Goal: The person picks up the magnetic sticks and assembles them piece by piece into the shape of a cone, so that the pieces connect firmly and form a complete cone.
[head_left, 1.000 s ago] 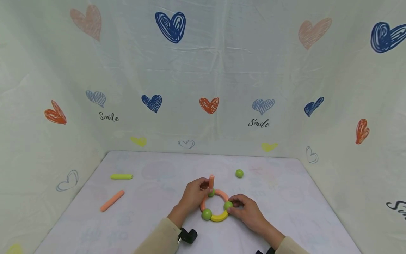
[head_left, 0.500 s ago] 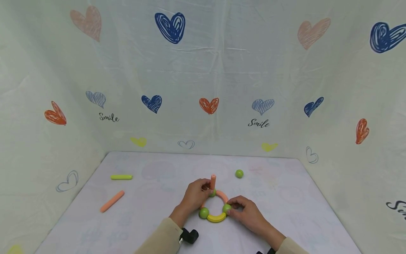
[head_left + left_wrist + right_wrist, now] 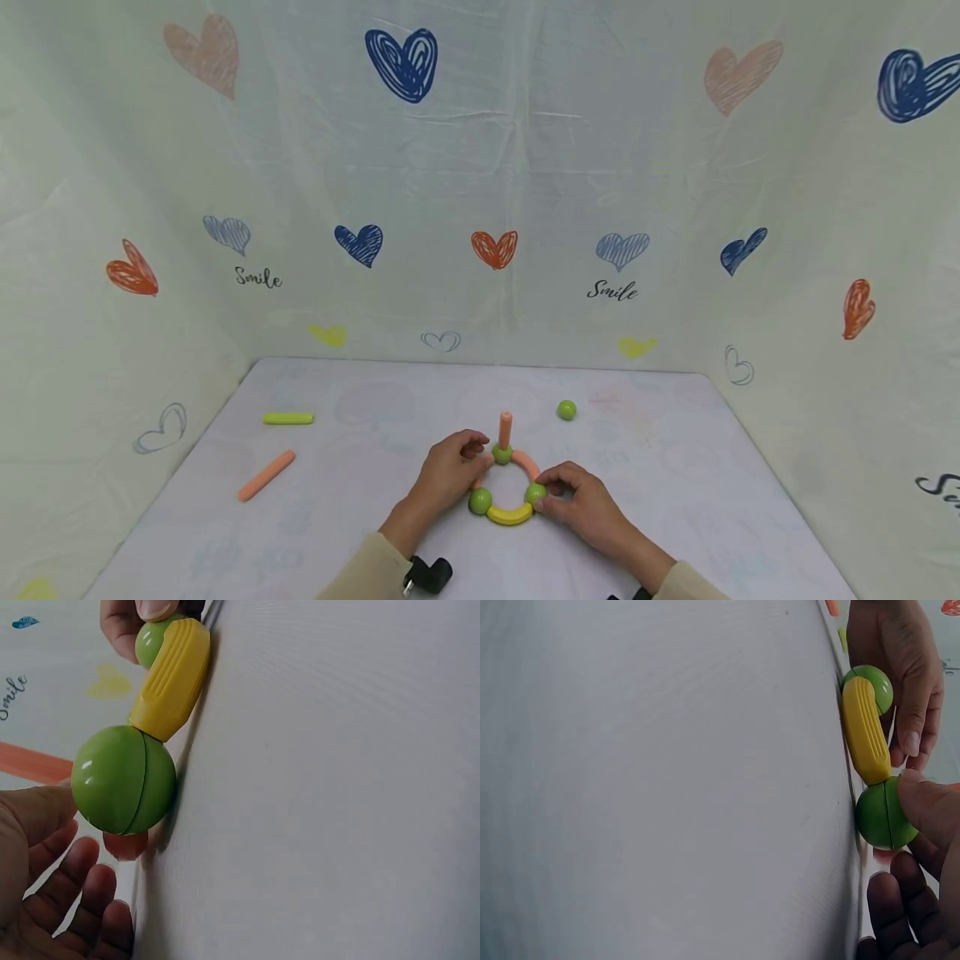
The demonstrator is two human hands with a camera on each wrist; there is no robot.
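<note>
Your right hand (image 3: 588,504) pinching a green ball (image 3: 536,493) on the toy ring (image 3: 527,463), lower centre of the frame, your left hand (image 3: 446,471) beside the ring, fingers loose, orange peg (image 3: 506,429) upright on the far ball (image 3: 502,454), green stick (image 3: 288,419) and orange stick (image 3: 266,476) lower left.

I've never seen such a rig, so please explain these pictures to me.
No machine here: these are a person's own left hand and right hand. The wide picture comes from a camera worn on the head; the two close-ups come from the wrist cameras. On the white table is a ring of curved orange and yellow pieces joined by green balls. An orange stick stands upright on its far ball. The right hand pinches the ring's right-hand ball. The left hand is beside the ring, gripping nothing that shows. A yellow-green stick, another orange stick and a loose green ball lie apart.
</note>
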